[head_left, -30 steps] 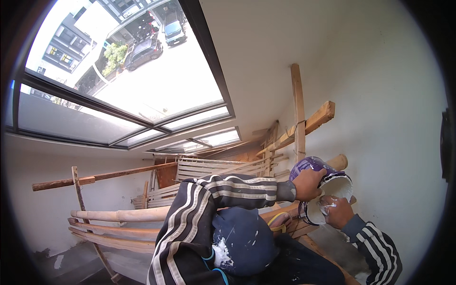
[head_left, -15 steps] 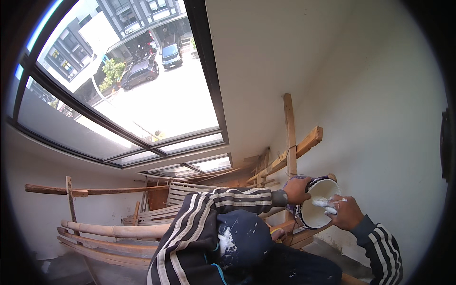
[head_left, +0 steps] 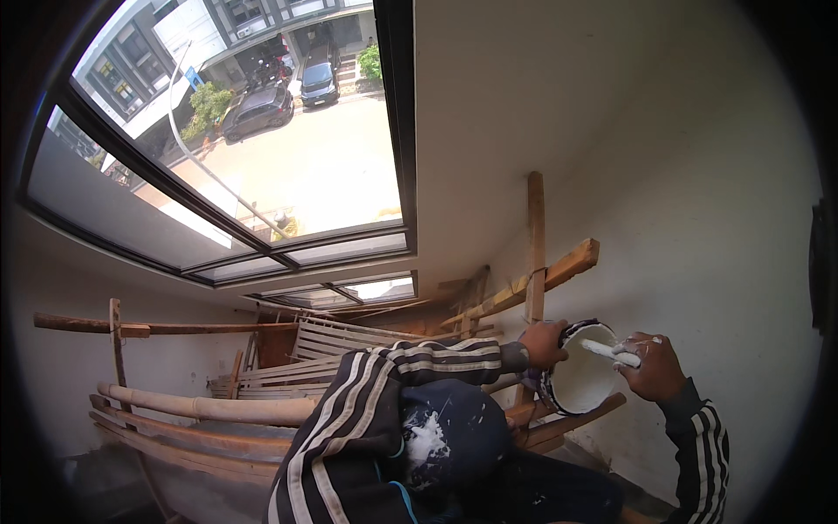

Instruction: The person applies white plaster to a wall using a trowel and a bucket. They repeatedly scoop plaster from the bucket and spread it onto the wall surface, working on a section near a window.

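Observation:
A paint bucket (head_left: 583, 384) with a white-coated inside is tipped so that its mouth opens toward the right. My left hand (head_left: 546, 343) is closed on its rim at the upper left. Across the upper part of the mouth lies a slim, white-coated tool (head_left: 604, 351), its kind not clear. The fingers of my right hand (head_left: 655, 367) are wrapped round its right end, and white smears mark them. How much paint the bucket holds cannot be seen.
Wooden scaffold posts and a beam (head_left: 572, 262) rise behind the bucket beside the white wall (head_left: 698, 218). A bamboo pole (head_left: 209, 406) and planks run along the left. The large window (head_left: 288, 175) overlooks parked cars. Slatted wood (head_left: 340, 349) lies farther back.
My right hand has moved up and slightly right, and the tool has risen from the bucket's middle to near its upper rim. My left hand still grips the bucket. The view has shifted slightly.

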A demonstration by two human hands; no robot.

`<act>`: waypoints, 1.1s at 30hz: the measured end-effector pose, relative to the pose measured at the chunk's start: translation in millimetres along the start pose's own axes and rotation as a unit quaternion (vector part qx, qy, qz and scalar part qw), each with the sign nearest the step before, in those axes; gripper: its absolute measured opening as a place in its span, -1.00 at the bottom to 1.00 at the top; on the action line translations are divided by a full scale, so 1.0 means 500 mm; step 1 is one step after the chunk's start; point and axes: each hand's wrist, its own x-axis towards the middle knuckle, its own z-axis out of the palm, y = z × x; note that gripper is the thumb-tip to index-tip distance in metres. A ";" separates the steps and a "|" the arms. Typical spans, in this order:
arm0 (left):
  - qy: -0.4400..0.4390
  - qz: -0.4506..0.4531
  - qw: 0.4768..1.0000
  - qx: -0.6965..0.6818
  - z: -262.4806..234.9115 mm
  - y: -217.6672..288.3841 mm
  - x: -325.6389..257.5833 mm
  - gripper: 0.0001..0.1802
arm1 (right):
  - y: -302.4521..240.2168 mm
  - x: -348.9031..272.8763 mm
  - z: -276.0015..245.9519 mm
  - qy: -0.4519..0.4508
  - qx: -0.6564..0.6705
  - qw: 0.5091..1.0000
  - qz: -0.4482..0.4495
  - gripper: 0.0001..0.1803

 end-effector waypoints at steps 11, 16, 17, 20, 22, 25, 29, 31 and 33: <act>0.009 -0.017 1.000 0.004 -0.008 -0.015 0.020 -0.46 | 0.047 0.086 0.106 -0.045 0.032 0.998 -0.015 -0.77; 0.018 -0.026 0.999 -0.008 0.007 -0.027 0.032 -0.51 | 0.021 0.105 0.095 -0.103 0.034 0.993 0.037 -0.78; 0.024 -0.016 1.000 -0.007 0.012 -0.027 0.030 -0.53 | 0.014 0.107 0.097 -0.095 0.016 0.995 0.033 -0.79; 0.036 -0.030 0.999 0.004 0.000 -0.024 0.011 -0.57 | -0.013 0.093 0.110 -0.004 0.009 0.999 0.032 -0.80; 0.041 -0.022 0.999 0.003 -0.005 -0.026 0.003 -0.57 | -0.011 0.083 0.116 0.021 0.009 0.999 0.026 -0.79; 0.050 -0.012 0.999 -0.008 -0.012 -0.033 -0.005 -0.56 | -0.014 0.079 0.105 -0.022 0.047 0.996 0.071 -0.76; 0.024 -0.021 0.999 0.003 -0.018 -0.036 0.011 -0.53 | 0.018 0.065 0.112 0.012 0.046 0.994 0.103 -0.76; 0.010 -0.017 1.000 0.009 -0.016 -0.033 0.020 -0.48 | 0.037 0.070 0.105 0.003 0.073 0.992 0.099 -0.77; 0.006 -0.015 1.000 0.012 -0.042 -0.030 0.012 -0.44 | 0.037 0.093 0.099 -0.018 0.092 0.988 0.126 -0.79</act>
